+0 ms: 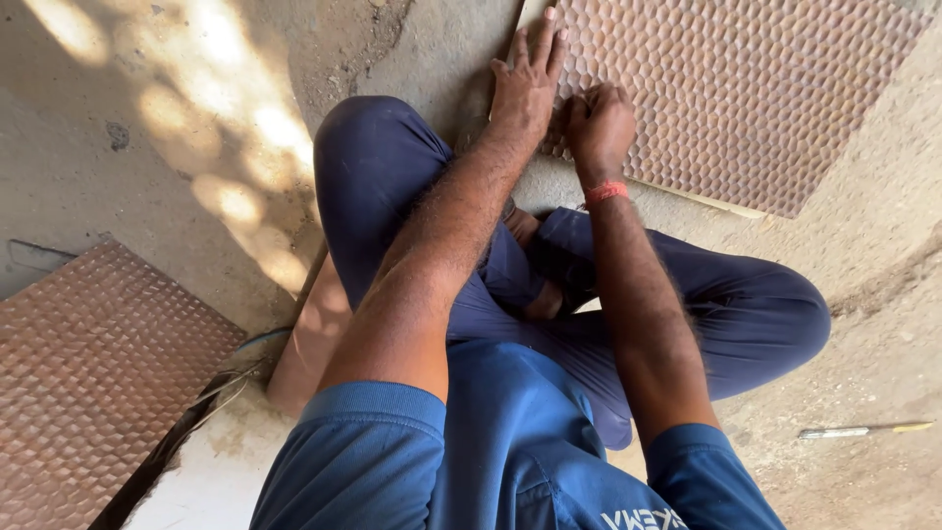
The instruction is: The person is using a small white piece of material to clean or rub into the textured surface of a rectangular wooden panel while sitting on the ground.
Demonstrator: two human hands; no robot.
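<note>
Nearest, below both hands: crossed legs in dark blue trousers (412, 196), seated on the concrete floor (147, 147).
Left hand (525, 83): fingers spread, palm pressed flat on the near left corner of the tile.
Right hand (599, 123): curled into a loose fist just right of the left hand, knuckles on the tile's near edge; cannot tell whether anything is pinched inside.
Textured brown tile (746, 88): flat on the floor, lying ahead and to the right of both hands, near edge running diagonally down to the right.
Nearer hand: right one closer to the tile's middle.
Far left of the hands: second patterned tile (88, 373).
Far right of the hands: slim tool (863, 430) on the floor, well apart.
</note>
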